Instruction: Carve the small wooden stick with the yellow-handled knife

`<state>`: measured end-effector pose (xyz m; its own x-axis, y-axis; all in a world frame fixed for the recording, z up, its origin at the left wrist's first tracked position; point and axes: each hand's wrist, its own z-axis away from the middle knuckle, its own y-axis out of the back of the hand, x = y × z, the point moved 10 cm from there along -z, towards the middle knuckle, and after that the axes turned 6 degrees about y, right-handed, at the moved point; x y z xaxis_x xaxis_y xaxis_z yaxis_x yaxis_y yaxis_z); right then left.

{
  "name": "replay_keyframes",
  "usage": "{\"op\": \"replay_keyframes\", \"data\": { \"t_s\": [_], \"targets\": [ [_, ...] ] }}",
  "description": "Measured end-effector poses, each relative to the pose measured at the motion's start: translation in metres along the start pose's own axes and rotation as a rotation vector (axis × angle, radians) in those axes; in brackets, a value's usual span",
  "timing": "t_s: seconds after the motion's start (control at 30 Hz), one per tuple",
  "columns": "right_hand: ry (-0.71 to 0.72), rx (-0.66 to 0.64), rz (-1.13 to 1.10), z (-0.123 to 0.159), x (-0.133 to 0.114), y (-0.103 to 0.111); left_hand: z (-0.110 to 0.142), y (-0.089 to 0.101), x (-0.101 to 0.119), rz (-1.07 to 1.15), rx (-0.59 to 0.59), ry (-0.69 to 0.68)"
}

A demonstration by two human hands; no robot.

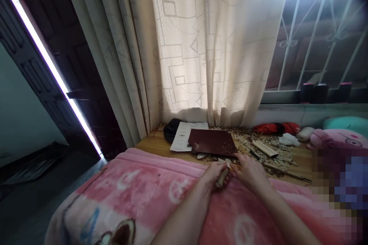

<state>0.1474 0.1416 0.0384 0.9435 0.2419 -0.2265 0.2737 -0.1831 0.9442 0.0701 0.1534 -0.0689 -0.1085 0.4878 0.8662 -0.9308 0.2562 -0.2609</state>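
Above the pink blanket [138, 187], my left hand [214, 172] is closed around a small brownish piece that looks like carved wood [221, 179]. Its pale, lighter end [225, 161] sticks up past the fingers. My right hand [251, 170] meets it from the right, fingers bent in against that pale end. A sliver of something yellowish shows between the right fingers, too small to name. Just beyond the hands lies a dark maroon board [212, 141] dusted with shavings.
Wood shavings [247, 138] cover much of the wooden tabletop [152, 141]. On it lie a printed paper [181, 138], a black bag [171, 130], a pale wood block [264, 148], a long-handled tool [287, 171], a red cloth item [276, 128] and a pink plush toy [336, 138]. Curtains [184, 46] hang behind.
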Motion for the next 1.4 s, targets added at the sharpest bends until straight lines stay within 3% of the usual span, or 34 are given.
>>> {"op": "replay_keyframes", "data": {
  "t_s": [0.07,0.2,0.43,0.63,0.83,1.17,1.4],
  "targets": [
    [0.002,-0.115,-0.080,0.003,0.016,-0.029,-0.002,0.005,0.001,-0.011,0.027,-0.009],
    [0.107,-0.072,-0.162,0.005,0.013,-0.045,-0.002,0.012,0.004,-0.047,0.097,-0.041],
    [-0.099,0.009,-0.225,0.002,0.048,-0.030,0.006,-0.003,0.016,-0.047,-0.070,-0.135],
    [-0.153,0.095,-0.247,0.005,0.057,-0.022,0.012,-0.013,0.030,-0.056,-0.121,-0.262],
    [-0.214,0.147,-0.257,0.007,0.063,-0.017,0.012,-0.008,0.034,-0.025,-0.067,-0.279],
    [-0.151,0.151,-0.246,0.005,0.054,-0.017,0.008,0.002,0.028,0.032,0.019,-0.183],
    [-0.168,0.138,-0.249,0.004,0.058,-0.019,0.013,-0.003,0.034,-0.044,0.026,-0.238]
  ]
}}
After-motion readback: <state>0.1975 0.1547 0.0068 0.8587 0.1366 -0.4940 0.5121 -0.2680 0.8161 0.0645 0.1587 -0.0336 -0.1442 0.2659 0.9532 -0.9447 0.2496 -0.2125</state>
